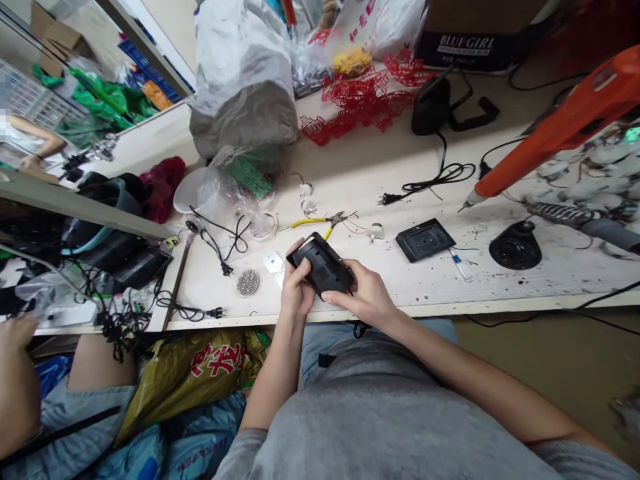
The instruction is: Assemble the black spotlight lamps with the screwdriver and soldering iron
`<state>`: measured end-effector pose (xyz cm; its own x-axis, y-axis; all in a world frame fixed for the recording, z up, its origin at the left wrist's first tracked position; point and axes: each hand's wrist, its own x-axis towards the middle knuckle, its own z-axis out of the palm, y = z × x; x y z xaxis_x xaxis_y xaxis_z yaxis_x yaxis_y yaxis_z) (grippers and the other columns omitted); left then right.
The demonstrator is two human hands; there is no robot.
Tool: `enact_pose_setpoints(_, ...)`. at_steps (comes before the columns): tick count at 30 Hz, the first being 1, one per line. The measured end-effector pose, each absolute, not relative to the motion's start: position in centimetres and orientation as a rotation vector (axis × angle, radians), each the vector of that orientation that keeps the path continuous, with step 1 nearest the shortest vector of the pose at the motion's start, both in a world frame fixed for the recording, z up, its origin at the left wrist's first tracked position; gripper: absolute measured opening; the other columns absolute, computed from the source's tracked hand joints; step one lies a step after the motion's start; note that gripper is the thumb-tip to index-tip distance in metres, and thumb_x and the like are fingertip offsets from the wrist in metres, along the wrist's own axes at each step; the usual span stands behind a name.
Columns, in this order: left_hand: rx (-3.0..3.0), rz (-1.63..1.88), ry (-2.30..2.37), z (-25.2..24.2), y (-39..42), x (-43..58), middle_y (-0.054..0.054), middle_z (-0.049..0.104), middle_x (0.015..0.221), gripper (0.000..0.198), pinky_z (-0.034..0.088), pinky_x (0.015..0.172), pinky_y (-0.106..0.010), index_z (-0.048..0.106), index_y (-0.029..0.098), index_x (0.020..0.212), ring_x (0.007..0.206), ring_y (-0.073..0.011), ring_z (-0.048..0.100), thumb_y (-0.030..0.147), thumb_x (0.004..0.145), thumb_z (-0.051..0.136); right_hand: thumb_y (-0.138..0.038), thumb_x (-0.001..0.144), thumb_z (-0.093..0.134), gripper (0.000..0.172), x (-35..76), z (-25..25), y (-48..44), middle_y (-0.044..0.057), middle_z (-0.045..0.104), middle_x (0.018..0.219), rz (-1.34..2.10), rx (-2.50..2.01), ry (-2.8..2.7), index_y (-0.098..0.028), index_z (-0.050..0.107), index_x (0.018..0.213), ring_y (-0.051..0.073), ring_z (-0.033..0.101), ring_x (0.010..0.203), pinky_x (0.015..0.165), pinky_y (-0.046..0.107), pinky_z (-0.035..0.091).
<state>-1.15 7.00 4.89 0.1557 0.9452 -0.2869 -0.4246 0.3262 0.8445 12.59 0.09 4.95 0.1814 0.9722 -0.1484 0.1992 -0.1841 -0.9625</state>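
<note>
Bench shot from the head cam, going left to right. Down at the far lower left, another person's hand [16, 377] can be seen, just beside a tangle of black cable [123, 322]. A yellow sack [200, 367] is stuffed under the worktop [505, 293]. Up on the worktop, a black cord with a plug [220, 243] is lying loose, and a small dish of screws [247, 282] is parked near the front edge. A big grey bag [243, 83] is slumped at the back, with a green circuit board [250, 177] wrapped in clear plastic just in front of it.

The main action is front and centre: a black plastic housing [320, 265] is held up just over the front edge, right of the dish. It's clamped by the left hand [297, 288] on its left end, while the right hand [363, 295] is wrapped around its lower right side, so both hands are closed on it. Yellow-handled pliers [320, 223] are lying just behind it, and red plastic mesh [363, 100] is heaped further back.

Off to the right, a black socket plate [425, 240] is sitting flat, and an orange soldering iron [555, 137] is angled in from the upper right, above a round black base [515, 245].
</note>
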Motion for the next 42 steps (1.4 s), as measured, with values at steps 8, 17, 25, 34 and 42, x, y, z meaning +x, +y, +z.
enact_pose_setpoints(8, 0.636, 1.185, 1.033, 5.0, 6.8, 0.2, -0.001, 0.073, 0.09, 0.054, 0.055, 0.079, -0.029, 0.068, 0.022, 0.1, 0.081, -0.0179, 0.068, 0.041, 0.056, 0.091, -0.044, 0.067, 0.077, 0.056, 12.0, 4.8, 0.1, 0.01, 0.074, 0.104, 1.067, -1.529, -1.121, -0.019, 0.061, 0.114, 0.027, 0.07, 0.093, 0.077, 0.039, 0.057)
enact_pose_setpoints(17, 0.434, 1.072, 0.983, 4.0, 6.1, 1.8, -0.003, 0.073, 0.082, 0.038, 0.056, 0.086, -0.034, 0.071, 0.016, 0.092, 0.079, -0.019, 0.071, 0.044, 0.07, 0.081, -0.057, 0.062, 0.082, 0.062, 11.4, 5.9, 1.5, 0.013, 0.075, 0.099, 0.955, -1.776, -1.073, -0.017, 0.06, 0.105, 0.029, 0.072, 0.088, 0.077, 0.041, 0.058)
enact_pose_setpoints(25, 0.298, 1.087, 0.967, 5.3, 7.3, 3.0, -0.003, 0.072, 0.082, 0.029, 0.055, 0.088, -0.031, 0.07, 0.017, 0.09, 0.083, -0.0184, 0.07, 0.043, 0.079, 0.069, -0.062, 0.074, 0.074, 0.055, 11.3, 6.7, 3.1, 0.016, 0.074, 0.096, 0.761, -1.918, -1.29, -0.016, 0.062, 0.102, 0.034, 0.072, 0.089, 0.076, 0.045, 0.057)
enact_pose_setpoints(34, 0.306, 0.939, 0.957, 6.0, 8.5, 2.2, -0.005, 0.072, 0.093, 0.036, 0.057, 0.091, -0.036, 0.069, 0.02, 0.096, 0.097, -0.0237, 0.069, 0.051, 0.079, 0.071, -0.053, 0.089, 0.062, 0.042, 13.8, 6.4, 2.7, 0.012, 0.075, 0.106, 0.713, -1.659, -1.435, -0.019, 0.067, 0.113, 0.03, 0.072, 0.099, 0.085, 0.043, 0.057)
enact_pose_setpoints(42, 0.206, 0.781, 0.901, 6.6, 8.3, 1.9, -0.007, 0.071, 0.09, 0.039, 0.059, 0.088, -0.043, 0.066, 0.018, 0.096, 0.09, -0.025, 0.068, 0.055, 0.083, 0.065, -0.039, 0.095, 0.051, 0.028, 16.1, 6.6, 2.7, 0.003, 0.07, 0.07, 0.809, -1.551, -1.351, -0.022, 0.073, 0.096, 0.02, 0.066, 0.062, 0.066, 0.035, 0.055)
